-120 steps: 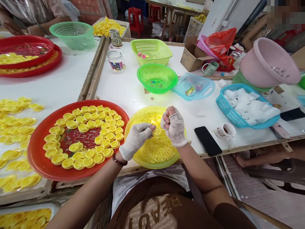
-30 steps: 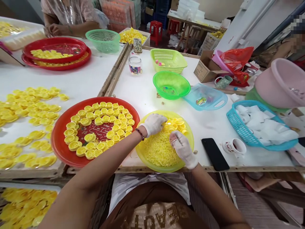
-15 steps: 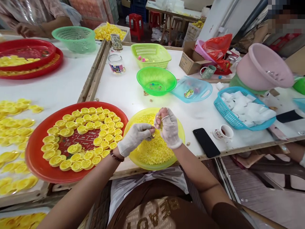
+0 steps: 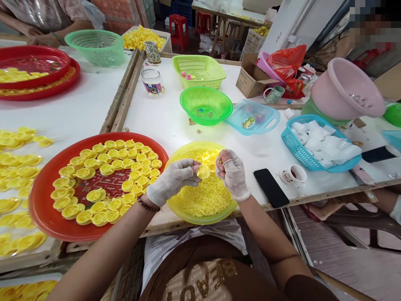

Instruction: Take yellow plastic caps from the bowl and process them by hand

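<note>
My left hand (image 4: 178, 177), in a white glove with bare fingertips, pinches a small round yellow plastic case (image 4: 203, 171) by its edge. My right hand (image 4: 231, 173), gloved the same way, is closed just right of the case; what its fingers hold is hidden. Both hands are over a yellow basin (image 4: 175, 161) full of tiny yellow pieces (image 4: 203, 202). More yellow cases (image 4: 210, 158) lie on these at the far side. To the left, a red tray (image 4: 44, 209) carries rows of similar round yellow cases (image 4: 100, 218).
Ahead stand a green bowl (image 4: 205, 98), a lime basket (image 4: 199, 67) and a blue tray (image 4: 266, 119). On the right are a black phone (image 4: 271, 188), a cup (image 4: 294, 174) and a blue basket (image 4: 291, 142) of white pieces. A person's arm (image 4: 65, 31) shows at the far left.
My hands have drawn apart, the right one moving right and slightly down. The yellow case in my left fingers now shows plainly, as do several cases in the basin.
</note>
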`<state>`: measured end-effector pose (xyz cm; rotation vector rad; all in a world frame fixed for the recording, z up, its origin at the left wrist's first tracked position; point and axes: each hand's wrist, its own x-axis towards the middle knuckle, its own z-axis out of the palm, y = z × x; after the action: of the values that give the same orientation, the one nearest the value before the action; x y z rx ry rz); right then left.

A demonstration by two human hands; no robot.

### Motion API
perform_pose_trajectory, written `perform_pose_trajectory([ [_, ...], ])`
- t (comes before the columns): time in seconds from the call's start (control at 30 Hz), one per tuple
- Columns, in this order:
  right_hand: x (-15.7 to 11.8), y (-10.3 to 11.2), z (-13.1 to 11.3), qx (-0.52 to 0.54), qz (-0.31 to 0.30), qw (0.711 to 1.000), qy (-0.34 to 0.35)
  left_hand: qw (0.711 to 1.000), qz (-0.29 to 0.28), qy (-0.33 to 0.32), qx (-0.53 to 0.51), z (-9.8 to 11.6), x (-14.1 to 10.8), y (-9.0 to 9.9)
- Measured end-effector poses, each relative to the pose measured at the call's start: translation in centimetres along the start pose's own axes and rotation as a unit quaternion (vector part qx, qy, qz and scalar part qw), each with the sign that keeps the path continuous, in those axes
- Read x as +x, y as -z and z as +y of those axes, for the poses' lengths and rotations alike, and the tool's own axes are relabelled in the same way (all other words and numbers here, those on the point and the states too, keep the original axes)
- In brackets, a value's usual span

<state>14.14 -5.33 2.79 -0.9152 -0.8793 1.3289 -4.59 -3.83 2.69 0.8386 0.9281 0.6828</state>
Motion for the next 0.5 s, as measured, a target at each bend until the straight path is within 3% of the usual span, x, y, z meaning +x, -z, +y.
perform_pose_trajectory([
  [0.07,-0.6,0.8,0.4,-0.017,-0.005,1.000,-0.017,1.000,0.000,-0.004,0.025,-0.2,0.1,0.0],
  [0.2,-1.4,1.8,0.6,-0.036,-0.013,0.998,-0.039,0.991,0.017,-0.073,0.110,-0.7,0.4,-0.3],
  [0.5,-2.1,1.6,0.5,-0.088,-0.017,0.994,-0.058,0.954,0.083,-0.143,0.251,-0.5,-0.8,-0.4],
])
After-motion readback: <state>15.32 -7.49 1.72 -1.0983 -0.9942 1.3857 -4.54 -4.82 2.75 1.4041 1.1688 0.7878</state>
